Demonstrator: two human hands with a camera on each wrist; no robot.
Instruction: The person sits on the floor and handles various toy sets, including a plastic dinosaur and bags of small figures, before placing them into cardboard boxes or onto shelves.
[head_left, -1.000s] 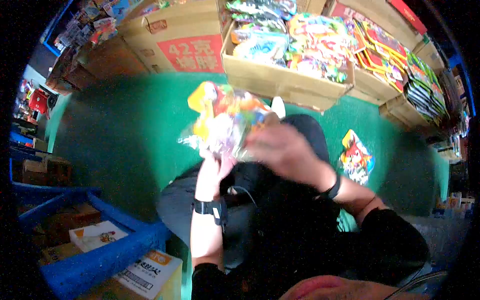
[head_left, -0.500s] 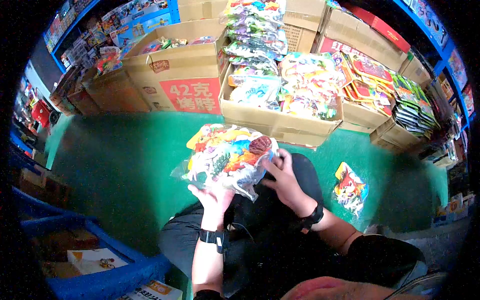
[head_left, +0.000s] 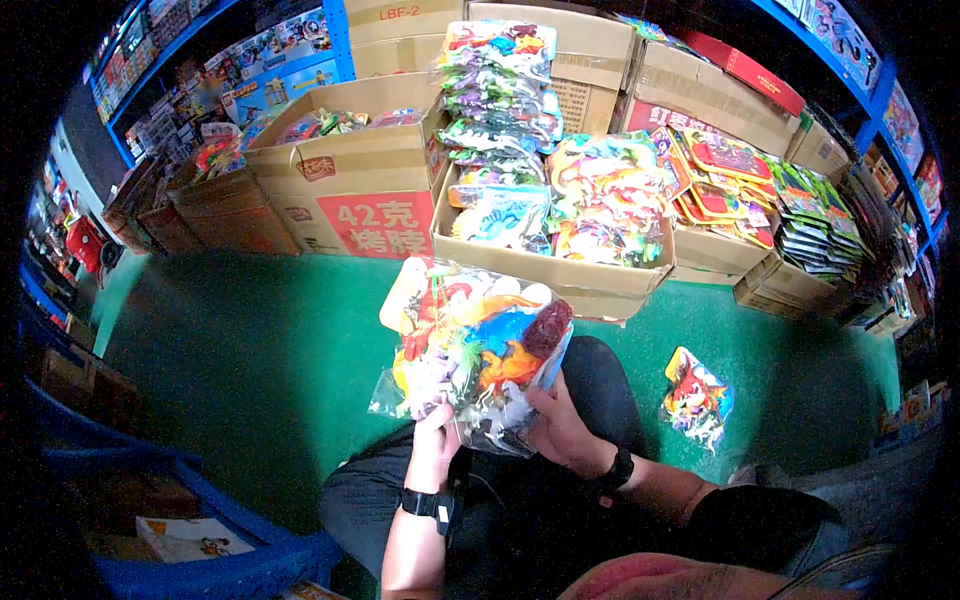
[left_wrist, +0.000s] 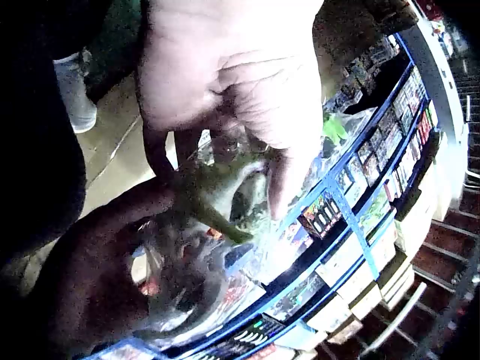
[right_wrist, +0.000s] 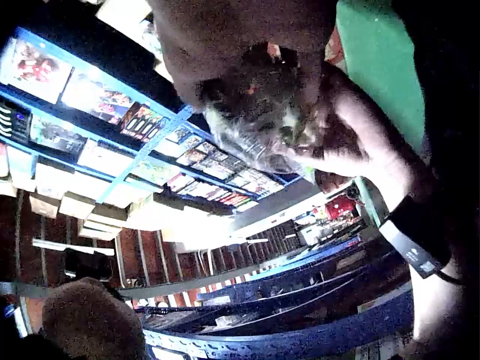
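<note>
In the head view, a clear bag of colourful toy figures [head_left: 480, 345] is held up above the person's lap. The left hand [head_left: 436, 440] grips its lower left part, thumb in front. At the lower right edge the right hand [head_left: 562, 428] pinches the bag, thumb on the front. The left wrist view has the left hand [left_wrist: 232, 82] with fingers bent round the crinkled plastic bag [left_wrist: 202, 255]. In the right wrist view, the dark right hand [right_wrist: 247, 45] is on the same bag [right_wrist: 247, 135]; its fingertips are hard to make out.
Another toy bag [head_left: 697, 398] lies on the green floor [head_left: 250, 340] at the right. An open carton [head_left: 560, 283] ahead holds stacked toy bags [head_left: 500, 110]. More cartons [head_left: 340, 180] stand beside it. A blue shelf frame [head_left: 230, 560] is at the lower left.
The right hand has moved from loose, moving fingers to a grip on the bag's right edge. The bag is now more upright and flat to the view, and the head view has tilted up.
</note>
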